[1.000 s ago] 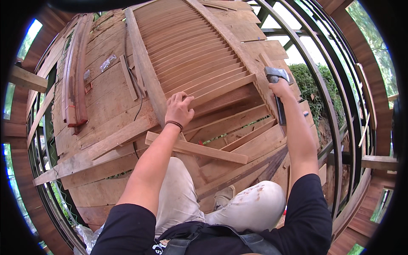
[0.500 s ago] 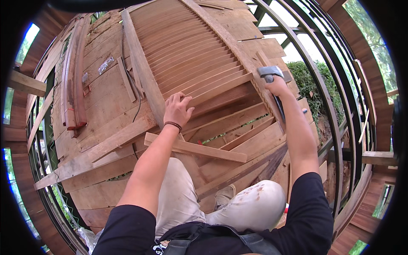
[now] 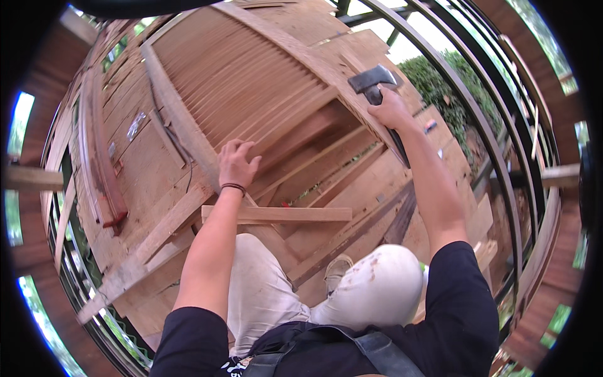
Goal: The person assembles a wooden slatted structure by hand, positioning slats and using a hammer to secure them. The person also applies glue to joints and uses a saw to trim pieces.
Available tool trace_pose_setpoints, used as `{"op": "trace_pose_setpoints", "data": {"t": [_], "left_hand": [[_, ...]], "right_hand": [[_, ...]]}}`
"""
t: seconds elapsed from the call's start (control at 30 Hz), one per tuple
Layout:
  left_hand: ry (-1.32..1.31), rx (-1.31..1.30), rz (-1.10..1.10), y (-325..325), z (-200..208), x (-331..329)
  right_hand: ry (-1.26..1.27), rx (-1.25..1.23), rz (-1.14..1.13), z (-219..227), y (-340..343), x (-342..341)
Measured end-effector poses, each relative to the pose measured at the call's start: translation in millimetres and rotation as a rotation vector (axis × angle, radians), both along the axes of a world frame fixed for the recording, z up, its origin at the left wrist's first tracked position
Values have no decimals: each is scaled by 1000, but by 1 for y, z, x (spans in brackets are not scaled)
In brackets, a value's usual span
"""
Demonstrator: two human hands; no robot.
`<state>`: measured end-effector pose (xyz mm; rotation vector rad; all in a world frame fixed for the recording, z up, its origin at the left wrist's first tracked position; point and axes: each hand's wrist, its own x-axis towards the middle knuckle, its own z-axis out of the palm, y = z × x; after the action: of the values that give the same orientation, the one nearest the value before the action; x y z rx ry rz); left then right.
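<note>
The hands are apart, one at each side of the frame (image 3: 286, 53). The left hand (image 3: 237, 164) has its fingers loosely spread at the left end of the frame's nearest slat (image 3: 300, 116); whether the fingertips touch it is unclear. The right hand (image 3: 391, 110) is wrapped around the axe (image 3: 372, 79) just under its head, at the frame's right rail. The axe's handle runs back toward the person, roughly along that rail; whether it touches the rail cannot be told.

The slat lies ahead of and between the hands, its long axis crossing the frame from rail to rail, its far end angled rightward and away. The left hand is nearer to it.

A loose strip (image 3: 282, 215) lies crosswise at the frame's near end; dark beams (image 3: 100, 164) lie left of the frame. No writing is legible; the shirt's white print (image 3: 233, 367) is too small to read.
</note>
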<state>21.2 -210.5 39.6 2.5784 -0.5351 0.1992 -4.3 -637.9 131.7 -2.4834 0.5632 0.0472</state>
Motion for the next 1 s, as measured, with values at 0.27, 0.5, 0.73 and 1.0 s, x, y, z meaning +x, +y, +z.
{"op": "trace_pose_setpoints", "data": {"t": [0.27,0.5,0.73,1.0], "left_hand": [[-74,64,-57,-4,-5,4],[-100,159,-83,-5,-8,5],[-113,253,-92,-6,-9,5],[-72,264,-68,-9,-5,5]], "right_hand": [[-406,313,-762,-11,30,-264],[44,151,-899,-138,40,-352],[268,90,-793,-221,49,-360],[422,124,-621,-224,36,-356]]}}
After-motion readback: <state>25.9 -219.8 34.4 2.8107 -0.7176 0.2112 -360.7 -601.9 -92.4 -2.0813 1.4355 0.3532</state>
